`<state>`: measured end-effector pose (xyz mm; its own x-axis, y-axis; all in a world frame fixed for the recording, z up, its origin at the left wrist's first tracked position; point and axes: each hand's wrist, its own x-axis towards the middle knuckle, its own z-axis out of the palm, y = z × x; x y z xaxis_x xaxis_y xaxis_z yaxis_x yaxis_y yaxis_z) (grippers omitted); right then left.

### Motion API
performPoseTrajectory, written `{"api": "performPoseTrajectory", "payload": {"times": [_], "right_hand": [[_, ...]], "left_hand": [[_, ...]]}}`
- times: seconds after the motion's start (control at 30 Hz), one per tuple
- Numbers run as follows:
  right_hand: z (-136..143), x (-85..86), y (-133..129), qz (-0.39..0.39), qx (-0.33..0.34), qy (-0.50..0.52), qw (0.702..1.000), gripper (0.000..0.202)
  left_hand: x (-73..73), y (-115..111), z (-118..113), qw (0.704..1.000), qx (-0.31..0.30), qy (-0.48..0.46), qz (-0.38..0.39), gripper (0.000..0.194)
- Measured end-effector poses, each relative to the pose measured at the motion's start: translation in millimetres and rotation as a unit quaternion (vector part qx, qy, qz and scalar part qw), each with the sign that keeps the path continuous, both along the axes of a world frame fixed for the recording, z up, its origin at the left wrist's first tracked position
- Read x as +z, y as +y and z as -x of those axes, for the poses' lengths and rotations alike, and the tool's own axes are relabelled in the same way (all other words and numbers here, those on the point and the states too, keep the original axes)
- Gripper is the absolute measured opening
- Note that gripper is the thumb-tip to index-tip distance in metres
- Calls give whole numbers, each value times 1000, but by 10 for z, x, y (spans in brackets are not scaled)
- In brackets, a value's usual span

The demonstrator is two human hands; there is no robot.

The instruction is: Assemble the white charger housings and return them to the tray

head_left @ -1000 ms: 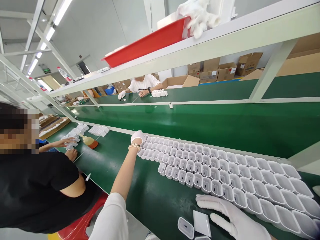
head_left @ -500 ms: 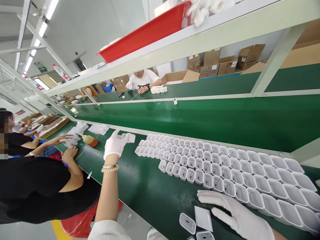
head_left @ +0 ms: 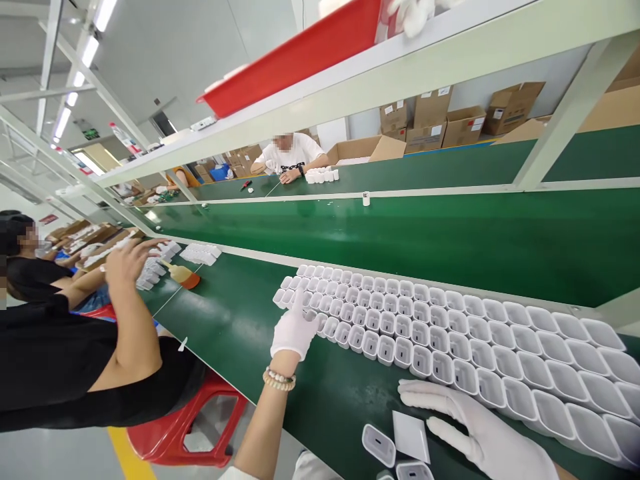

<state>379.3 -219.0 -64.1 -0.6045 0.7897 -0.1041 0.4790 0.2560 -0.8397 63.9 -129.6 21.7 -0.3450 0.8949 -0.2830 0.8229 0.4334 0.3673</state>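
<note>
While the gloved right hand (head_left: 483,433) lies flat and open against the near rows at five o'clock, the gloved left hand (head_left: 296,329) — fingers together — touches the white charger shells (head_left: 450,337)' left end. Their long block runs ten-to-four — left hand nearer that far end.

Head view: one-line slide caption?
Gloved left hand and right hand touch rows of white shells on the green bench.

Factory: green conveyor belt (head_left: 450,240), co-workers.
</note>
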Motion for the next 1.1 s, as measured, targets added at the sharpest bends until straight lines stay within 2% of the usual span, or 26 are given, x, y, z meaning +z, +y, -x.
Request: {"api": "performPoseTrajectory", "payload": {"times": [0.1, 0.2, 0.33, 0.43, 0.7, 0.8, 0.93, 1.1], "right_hand": [[-3, -10, -2, 4, 3, -14, 1000, 40], [-6, -10, -11, 8, 12, -24, 1000, 42], [-8, -10, -21, 12, 13, -28, 999, 44], [-6, -11, -15, 18, 12, -30, 999, 43], [-9, -8, -14, 11, -9, -6, 1000, 39], [-9, -15, -30, 6, -13, -12, 1000, 39], [-2, -6, -27, 11, 0, -23, 1000, 41], [8, 20, -16, 21, 11, -33, 999, 43]], "left_hand": [[6, 10, 44, 1000, 8, -8, -13, 67], [48, 4, 226, 999, 35, -3, -37, 56], [92, 60, 540, 991, 106, 31, -77, 65], [69, 148, 694, 988, 123, 29, -87, 66], [-38, 356, 792, 987, 120, -9, -105, 58], [-36, 323, 834, 983, 135, -12, -120, 55], [10, 167, 903, 979, 151, -2, -136, 60], [26, -23, 837, 983, 132, -25, -128, 59]]}}
